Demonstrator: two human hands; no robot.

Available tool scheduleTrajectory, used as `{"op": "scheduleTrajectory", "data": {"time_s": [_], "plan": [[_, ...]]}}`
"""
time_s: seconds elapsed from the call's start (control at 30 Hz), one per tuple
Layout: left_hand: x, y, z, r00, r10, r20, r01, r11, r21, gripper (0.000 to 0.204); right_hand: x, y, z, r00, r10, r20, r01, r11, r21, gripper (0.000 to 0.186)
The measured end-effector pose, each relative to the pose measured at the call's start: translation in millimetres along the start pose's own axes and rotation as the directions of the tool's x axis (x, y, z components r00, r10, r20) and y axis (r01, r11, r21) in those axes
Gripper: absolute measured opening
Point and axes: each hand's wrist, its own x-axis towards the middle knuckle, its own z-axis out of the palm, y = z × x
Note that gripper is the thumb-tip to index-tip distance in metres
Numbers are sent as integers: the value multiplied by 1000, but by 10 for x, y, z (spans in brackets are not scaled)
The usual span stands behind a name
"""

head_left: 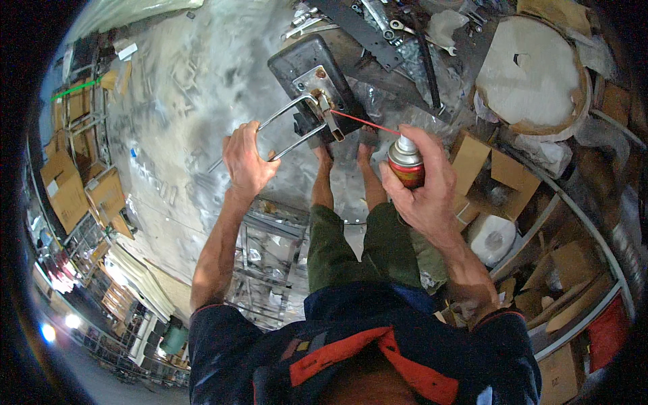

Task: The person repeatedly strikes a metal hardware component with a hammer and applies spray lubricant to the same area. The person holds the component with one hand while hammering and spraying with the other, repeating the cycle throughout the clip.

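My left hand (247, 158) is closed around a bent metal rod (289, 104), whose two prongs stretch toward a small square metal tube (331, 120). This tube sits by a light metal plate (314, 81) with brown, rusty-looking spots. Behind the plate is a dark, rounded rectangular piece (295, 59). In my right hand (435, 185) is an aerosol can (406, 163), with a finger over its top. A thin red straw (364, 122) runs from the can's nozzle, and its tip is close to the square tube. Whether any spray is coming out cannot be seen.
Beyond the dark piece lie wrenches (405, 28) and a long black bar (426, 64). A large pale round disc (530, 74) is at the far right. Nearer stand an open cardboard box (516, 174) and a white roll (491, 239). Racks with cardboard (64, 185) line the left.
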Motion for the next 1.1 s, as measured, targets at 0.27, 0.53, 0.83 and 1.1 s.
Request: {"op": "scheduleTrajectory", "data": {"time_s": [0.27, 0.53, 0.83, 1.1], "plan": [[147, -178, -334, 988, 102, 119, -114, 989, 98, 69, 35, -32, 7, 996, 13, 86, -9, 999, -37, 61], [398, -186, -590, 961, 106, 254, -152, 974, 168, 66, 23, -38, 96, 987, 66, 146, -61, 997, -39, 59], [511, -159, -686, 959, 151, 240, -195, 966, 171, 69, 53, -60, 131, 991, 47, 127, -36, 995, -90, 59], [607, 72, -828, 937, 122, 328, -188, 966, 178, 71, 104, -149, 126, 995, -102, 10, 103, 984, -147, 62]]}}
